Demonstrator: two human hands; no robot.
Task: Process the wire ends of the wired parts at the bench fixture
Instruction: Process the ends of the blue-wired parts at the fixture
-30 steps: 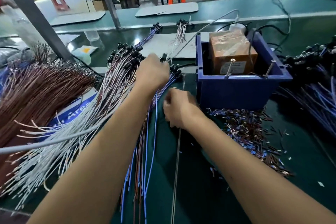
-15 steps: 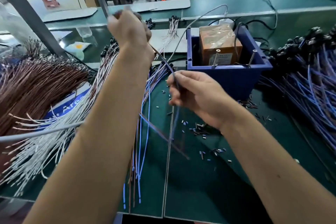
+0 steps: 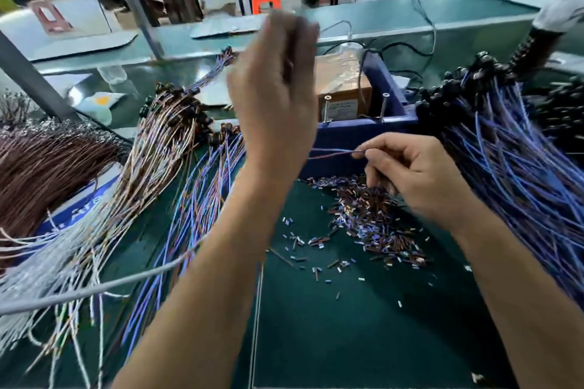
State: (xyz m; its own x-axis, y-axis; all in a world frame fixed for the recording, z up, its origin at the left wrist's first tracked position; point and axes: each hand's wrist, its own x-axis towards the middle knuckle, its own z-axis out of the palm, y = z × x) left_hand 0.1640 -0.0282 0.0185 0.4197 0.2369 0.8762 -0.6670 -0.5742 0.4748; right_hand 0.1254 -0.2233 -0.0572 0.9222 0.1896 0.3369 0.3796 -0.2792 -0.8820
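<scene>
Green bench (image 3: 347,341) — left hand (image 3: 275,98) raised, closed, contents blurred; right hand (image 3: 407,174) pinching wire pair (image 3: 331,153).

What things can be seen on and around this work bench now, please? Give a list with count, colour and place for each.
blue box: one, blue, bench centre, behind the hands
brown block: one, brown, wrapped in film, inside the blue box
screws: two, metal, upright at the box front edge
cut wire bits: a heap, too many to count, blue and brown, on the green mat before the box
brown wires: a big bundle, brown, far left
white wires: many, white, left front
blue wires: many, blue with black ends, right
orange stool: one, orange, background
left hand: raised, blurred, grip closed on a part I cannot make out
right hand: pinching wire pair
</scene>
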